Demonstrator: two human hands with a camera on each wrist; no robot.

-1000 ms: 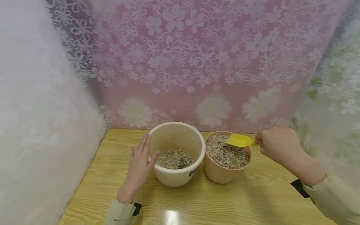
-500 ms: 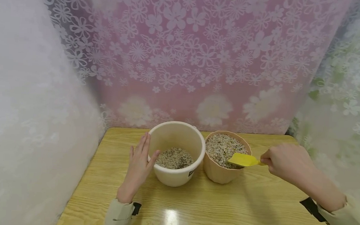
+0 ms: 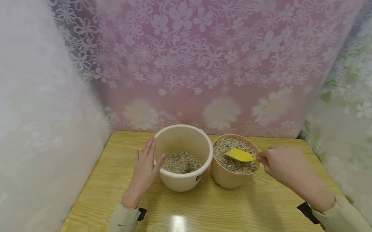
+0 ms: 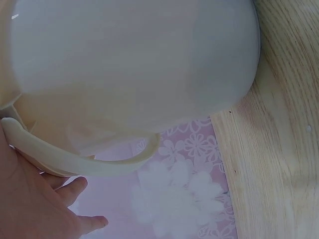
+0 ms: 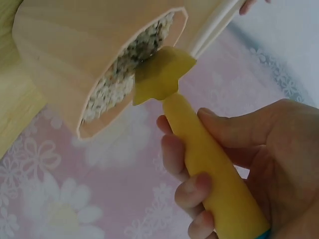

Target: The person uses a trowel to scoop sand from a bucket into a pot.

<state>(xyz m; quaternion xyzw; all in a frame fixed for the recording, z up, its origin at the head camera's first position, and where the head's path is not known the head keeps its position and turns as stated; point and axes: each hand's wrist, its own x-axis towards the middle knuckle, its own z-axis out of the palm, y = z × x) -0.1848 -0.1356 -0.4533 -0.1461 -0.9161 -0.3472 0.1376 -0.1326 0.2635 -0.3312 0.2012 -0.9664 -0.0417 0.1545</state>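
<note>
My right hand grips the handle of a yellow hand trowel, fingers and thumb wrapped round it. The trowel's blade lies over the gravel that nearly fills a peach-coloured flowerpot. Left of the pot stands a cream bucket with a lower layer of gravel in it. Against the bucket's left rim rests my left hand, its fingers straight and thumb spread. The bucket's carrying handle hangs beside that hand in the left wrist view.
Both containers stand side by side near the far edge of a wooden table. Behind it hangs a pink flowered cloth. Pale cloth walls enclose the left and right sides.
The trowel in my right hand went toward the pot's near side, then back left and away over the gravel. My left hand has stayed at the bucket's rim.
</note>
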